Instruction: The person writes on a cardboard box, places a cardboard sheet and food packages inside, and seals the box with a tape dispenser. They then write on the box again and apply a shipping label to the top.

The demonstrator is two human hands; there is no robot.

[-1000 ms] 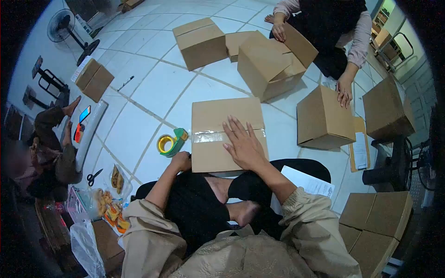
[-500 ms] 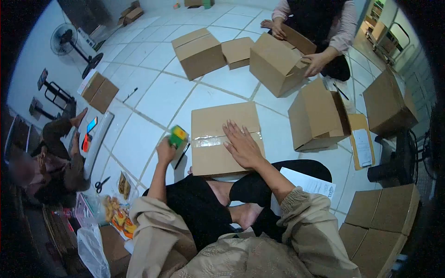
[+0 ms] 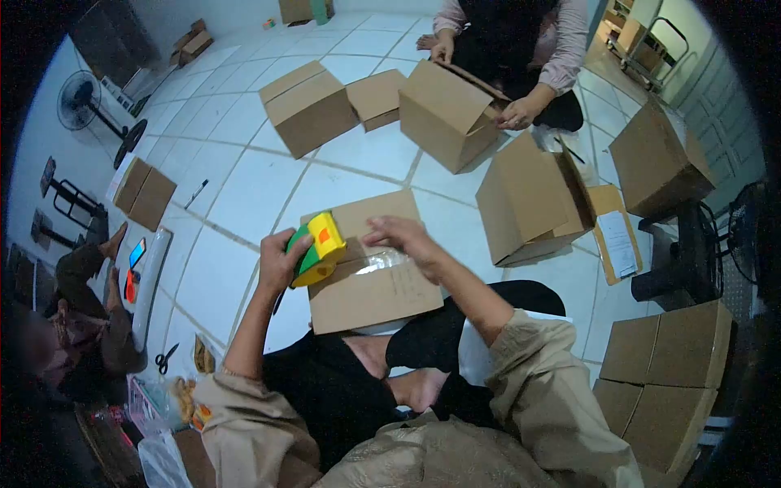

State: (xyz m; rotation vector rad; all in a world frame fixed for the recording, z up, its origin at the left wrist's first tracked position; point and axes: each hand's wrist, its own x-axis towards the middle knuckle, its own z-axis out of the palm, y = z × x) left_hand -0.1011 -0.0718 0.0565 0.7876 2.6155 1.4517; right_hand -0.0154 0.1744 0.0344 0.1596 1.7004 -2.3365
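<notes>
A closed cardboard box (image 3: 370, 301) sits on the floor before my crossed legs, with a strip of clear tape (image 3: 376, 262) along its top seam. My left hand (image 3: 281, 259) is wrapped round a green and yellow tape dispenser (image 3: 324, 244), held over the box's left side. To the right of the dispenser, my right hand (image 3: 407, 241) hovers over the box top with its fingers extended towards the dispenser and apart from it.
Another person's hand (image 3: 523, 110) works at an open box (image 3: 451, 110) across from me. An open-flapped box (image 3: 529, 203) stands to my right, beside a clipboard (image 3: 616, 236). Stacked boxes (image 3: 667, 350) rise at the near right. Scissors (image 3: 167, 358) lie left, near a seated person (image 3: 89, 317).
My left hand has raised the tape dispenser and brought it over the box. My right hand has lifted off the box top. The whole view has shifted slightly.
</notes>
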